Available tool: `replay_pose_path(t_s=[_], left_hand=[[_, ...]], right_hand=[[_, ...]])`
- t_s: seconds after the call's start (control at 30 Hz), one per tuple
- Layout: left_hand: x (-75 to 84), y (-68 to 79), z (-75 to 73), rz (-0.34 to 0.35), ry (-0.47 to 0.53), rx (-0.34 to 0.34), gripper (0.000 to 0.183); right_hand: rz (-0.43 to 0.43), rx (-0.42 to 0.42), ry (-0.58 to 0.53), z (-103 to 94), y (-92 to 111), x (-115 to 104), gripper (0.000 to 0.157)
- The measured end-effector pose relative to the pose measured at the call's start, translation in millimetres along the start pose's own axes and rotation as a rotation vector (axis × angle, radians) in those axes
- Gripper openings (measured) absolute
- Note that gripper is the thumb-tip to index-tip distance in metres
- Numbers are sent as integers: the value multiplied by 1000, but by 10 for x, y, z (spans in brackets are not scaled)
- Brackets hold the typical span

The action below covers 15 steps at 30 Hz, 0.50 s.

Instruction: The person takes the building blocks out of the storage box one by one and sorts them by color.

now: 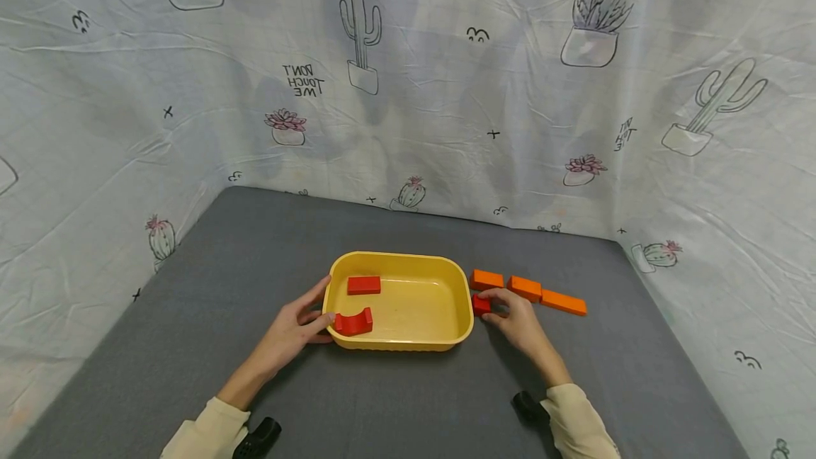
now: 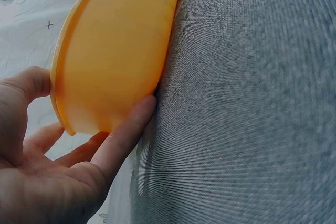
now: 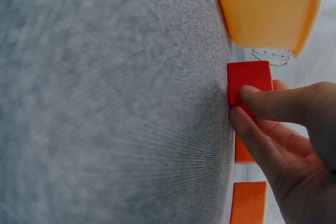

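Observation:
In the head view a yellow plastic tub (image 1: 408,343) stands on the grey cloth. My left hand (image 1: 295,328) holds its left end, thumb at the rim and fingers along the outer wall, as the left wrist view shows. Inside lie a flat red rectangular block (image 1: 364,285) and a red arch-shaped block (image 1: 354,323). Just off the tub's right end, my right hand (image 1: 519,319) pinches a small red block (image 3: 250,80) between thumb and fingers, low at the cloth. The right wrist view shows an orange block (image 3: 244,149) partly hidden behind those fingers.
Several orange blocks form a slanting row right of the tub: one (image 1: 487,279) near its corner, another (image 1: 525,287) beyond the right fingers, a longer one (image 1: 564,302) farthest right. A white cactus-print sheet (image 1: 433,91) hangs behind and beside the grey surface (image 1: 395,409).

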State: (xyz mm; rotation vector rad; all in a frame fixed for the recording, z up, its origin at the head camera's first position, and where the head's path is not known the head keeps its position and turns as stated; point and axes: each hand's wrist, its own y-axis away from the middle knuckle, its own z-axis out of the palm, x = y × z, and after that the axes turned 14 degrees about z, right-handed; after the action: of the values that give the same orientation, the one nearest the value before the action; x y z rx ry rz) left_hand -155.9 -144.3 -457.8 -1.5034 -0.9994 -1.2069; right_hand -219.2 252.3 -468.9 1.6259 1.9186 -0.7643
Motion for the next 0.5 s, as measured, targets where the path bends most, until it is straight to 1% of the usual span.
replay_pose_path(t_s=[0.33,0.5], left_hand=[[0,0,2,2,-5,-3,67],[9,0,3,5,-7,-5,66]], right_hand=[[17,5,20,-14,8,-24,34],[27,4,27,-55,8,-66,33]])
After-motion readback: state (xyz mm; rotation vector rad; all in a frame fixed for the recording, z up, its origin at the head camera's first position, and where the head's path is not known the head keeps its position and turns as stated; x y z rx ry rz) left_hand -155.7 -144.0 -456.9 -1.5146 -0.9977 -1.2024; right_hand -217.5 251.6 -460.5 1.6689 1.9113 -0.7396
